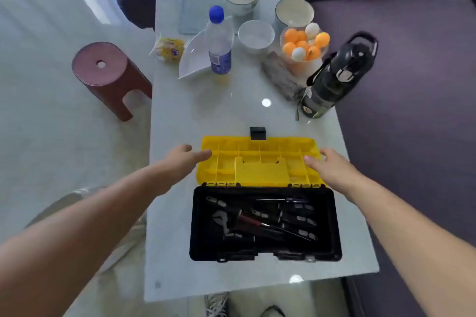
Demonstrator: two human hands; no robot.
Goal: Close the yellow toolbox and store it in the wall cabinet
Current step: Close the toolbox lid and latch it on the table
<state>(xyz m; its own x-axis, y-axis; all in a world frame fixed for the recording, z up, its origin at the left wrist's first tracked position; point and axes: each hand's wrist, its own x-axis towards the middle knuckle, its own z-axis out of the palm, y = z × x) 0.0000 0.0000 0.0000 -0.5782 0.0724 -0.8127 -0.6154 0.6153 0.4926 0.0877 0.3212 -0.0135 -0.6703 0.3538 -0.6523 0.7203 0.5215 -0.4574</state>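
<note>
The toolbox lies open on the white table (180,116). Its yellow lid (260,162) is folded back flat, inner side up, with a black latch (257,133) at its far edge. The black base (265,224) nearer me holds several dark tools. My left hand (184,159) reaches to the lid's left edge, fingers apart, fingertips touching its corner. My right hand (329,167) is at the lid's right edge, fingers apart and resting on the rim. Neither hand grips anything. No wall cabinet is in view.
Beyond the toolbox stand a water bottle (219,41), white bowls (256,36), a bowl of ping-pong balls (304,44), a black flask (334,80) and a snack pack (168,47). A dark red stool (108,74) stands left of the table; a purple sofa (399,59) runs along the right.
</note>
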